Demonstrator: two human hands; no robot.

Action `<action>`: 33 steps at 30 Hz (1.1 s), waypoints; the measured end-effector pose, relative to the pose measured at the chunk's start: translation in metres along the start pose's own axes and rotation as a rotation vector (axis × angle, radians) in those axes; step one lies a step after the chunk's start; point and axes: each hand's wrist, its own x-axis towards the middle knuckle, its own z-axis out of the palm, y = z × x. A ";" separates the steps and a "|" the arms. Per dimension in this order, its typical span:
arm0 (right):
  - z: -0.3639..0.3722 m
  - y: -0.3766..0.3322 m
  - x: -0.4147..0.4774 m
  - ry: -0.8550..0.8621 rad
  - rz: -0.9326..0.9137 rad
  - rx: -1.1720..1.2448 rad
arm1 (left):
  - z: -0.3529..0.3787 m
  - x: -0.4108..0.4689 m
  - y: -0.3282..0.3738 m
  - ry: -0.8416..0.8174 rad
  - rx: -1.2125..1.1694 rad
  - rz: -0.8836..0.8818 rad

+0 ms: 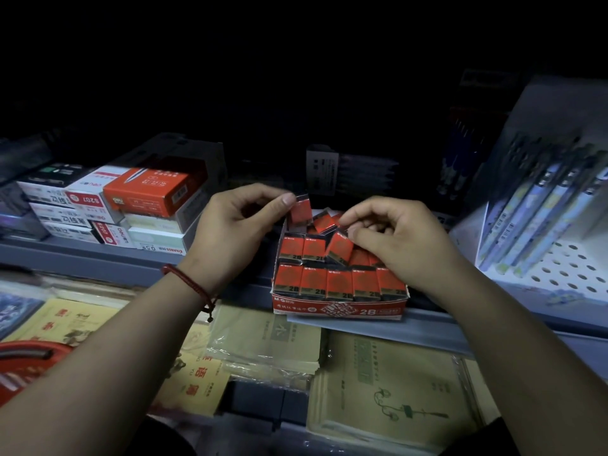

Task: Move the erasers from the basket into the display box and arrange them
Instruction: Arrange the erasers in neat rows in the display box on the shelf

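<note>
Erasers (339, 284): small sleeved blocks, likely light and stiff; best pinched by the short ends. The left hand (243, 222) pinches a lifted eraser (301, 210) over the display box (339, 310) back-left corner. The right hand (398, 238) pinches a tilted eraser (340, 248) in the second row. Front row stands packed; rear ones lie loose. The red basket (26, 360) sits lower left, contents hidden.

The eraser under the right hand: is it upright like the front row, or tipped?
Tipped. The eraser, pinched by the right hand, leans sideways in the second row; the front row of the display box stands straight.

2B on display box (339, 310), 2B on erasers (339, 284), S207 on carton (86, 187)
</note>
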 end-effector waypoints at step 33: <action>0.008 -0.007 -0.004 0.118 -0.062 0.130 | 0.010 -0.003 0.008 -0.128 -0.082 0.012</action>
